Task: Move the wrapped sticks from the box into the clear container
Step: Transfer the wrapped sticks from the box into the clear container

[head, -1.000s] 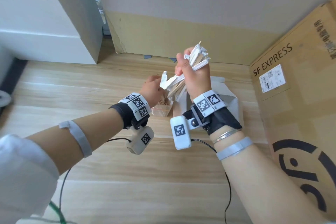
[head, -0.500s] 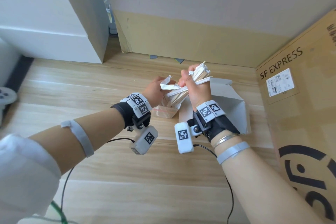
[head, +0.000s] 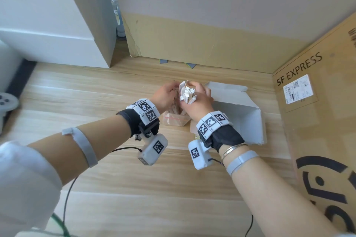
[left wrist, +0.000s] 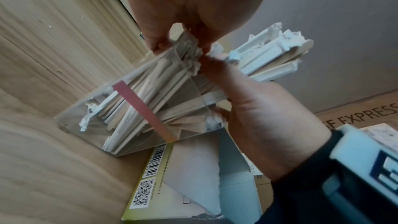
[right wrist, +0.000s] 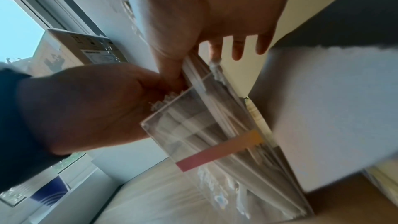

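Right hand (head: 194,102) is wrapped around a bundle of wrapped sticks (head: 187,92), thumb and forefinger closing on it about mid-length, the other fingers splayed loose; the lower ends already sit inside the clear container (head: 176,119). Left hand (head: 165,96) curls its fingertips over the container's open rim, pinching the stick tops there and steadying the wall. Container stands upright on the wooden floor (head: 134,188), touching the torn white box (head: 237,113) on its right, well short of the cardboard along the far edge. Assessment: sticks are light, stiff, thin; paper sleeves are smooth and ragged-ended, so singles may slide out of a loose bundle. Hold mid-length, firmly, not by the sleeve tips.
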